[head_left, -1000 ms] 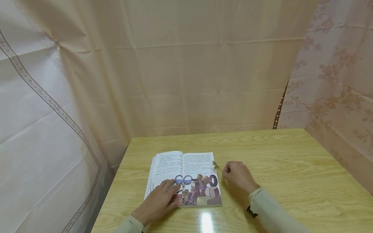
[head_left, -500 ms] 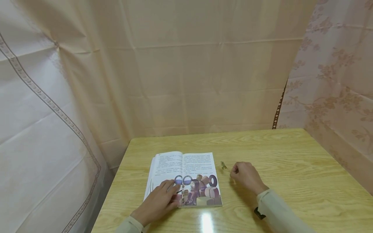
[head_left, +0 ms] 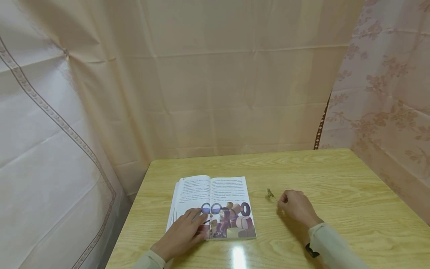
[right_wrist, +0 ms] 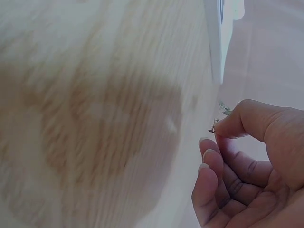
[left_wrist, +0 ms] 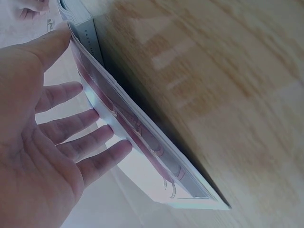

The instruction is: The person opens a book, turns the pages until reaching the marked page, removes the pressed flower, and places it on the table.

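An open book (head_left: 228, 189) with printed text and a coloured picture of a figure among barrels lies on the table. My left hand (head_left: 183, 232) rests on its left page, over the lower part. In the left wrist view its fingers (left_wrist: 92, 142) are nearly straight against the page. To the right of the book, my right hand (head_left: 298, 207) pinches the thin stem of a small dried flower sprig (head_left: 270, 193) between thumb and index finger. The right wrist view shows the sprig's leafy tip (right_wrist: 224, 109) just beyond the thumb, the other fingers loosely curled.
The yellow wood-grain table (head_left: 352, 186) extends to the right and behind the book. Beige curtains (head_left: 235, 93) hang behind it and along both sides. Bright glare falls on the tabletop in front of the book.
My right hand has carried the sprig away from the book's right edge, moving right across the table. My left hand and the book have stayed in place.
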{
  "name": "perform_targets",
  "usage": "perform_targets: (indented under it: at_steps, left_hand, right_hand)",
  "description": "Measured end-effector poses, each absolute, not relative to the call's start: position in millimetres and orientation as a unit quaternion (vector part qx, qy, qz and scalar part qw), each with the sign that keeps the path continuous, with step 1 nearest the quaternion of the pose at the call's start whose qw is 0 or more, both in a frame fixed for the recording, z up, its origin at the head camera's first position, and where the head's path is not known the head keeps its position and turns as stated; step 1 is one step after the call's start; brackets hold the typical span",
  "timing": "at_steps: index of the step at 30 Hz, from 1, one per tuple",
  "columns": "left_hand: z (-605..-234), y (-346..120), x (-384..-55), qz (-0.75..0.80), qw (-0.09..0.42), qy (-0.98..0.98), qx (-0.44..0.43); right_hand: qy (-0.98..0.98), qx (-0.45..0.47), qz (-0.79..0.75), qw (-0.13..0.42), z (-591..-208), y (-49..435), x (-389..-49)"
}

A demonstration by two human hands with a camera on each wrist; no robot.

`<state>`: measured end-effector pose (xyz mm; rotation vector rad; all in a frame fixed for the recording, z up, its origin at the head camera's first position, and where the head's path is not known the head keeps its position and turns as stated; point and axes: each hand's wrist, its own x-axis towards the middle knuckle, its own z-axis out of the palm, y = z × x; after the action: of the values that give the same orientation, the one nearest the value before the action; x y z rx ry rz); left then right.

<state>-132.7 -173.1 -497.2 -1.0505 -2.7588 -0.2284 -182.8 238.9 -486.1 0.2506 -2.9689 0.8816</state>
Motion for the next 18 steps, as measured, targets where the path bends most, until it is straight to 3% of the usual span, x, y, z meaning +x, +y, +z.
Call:
perform_targets:
  at_steps: [18]
  left_hand:
    - [-497.8,-175.5,-133.2,-0.079,0.102,-0.922,-0.366]
  right_hand:
    - [-0.961,0.048,0.272,-0.007,-493.4,262.3,-179.7]
